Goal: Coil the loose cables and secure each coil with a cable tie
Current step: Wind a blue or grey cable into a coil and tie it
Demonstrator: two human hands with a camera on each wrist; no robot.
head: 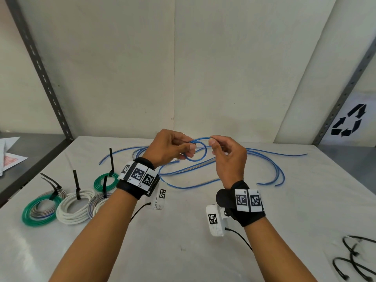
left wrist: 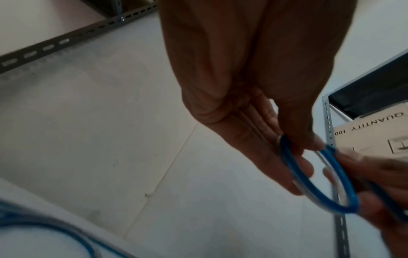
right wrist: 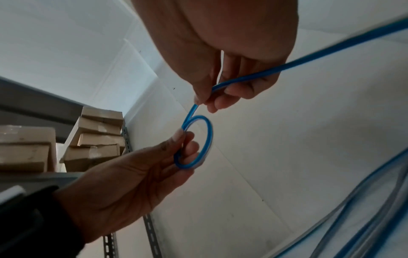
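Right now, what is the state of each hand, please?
Left hand: closed, pinching the small loop of the blue cable.
Right hand: closed, pinching the same blue cable just past the loop.

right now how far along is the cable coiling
Done: four tied coils lie at the table's left. In hand: left hand pinches the first blue cable loop; right hand feeds it. Left: the remaining blue cable and a tie from the spare ties.

Readable marks
Upside-down "QUANTITY 100" on a cardboard box (left wrist: 373, 137); black recycling symbol on a white sheet (head: 349, 121).
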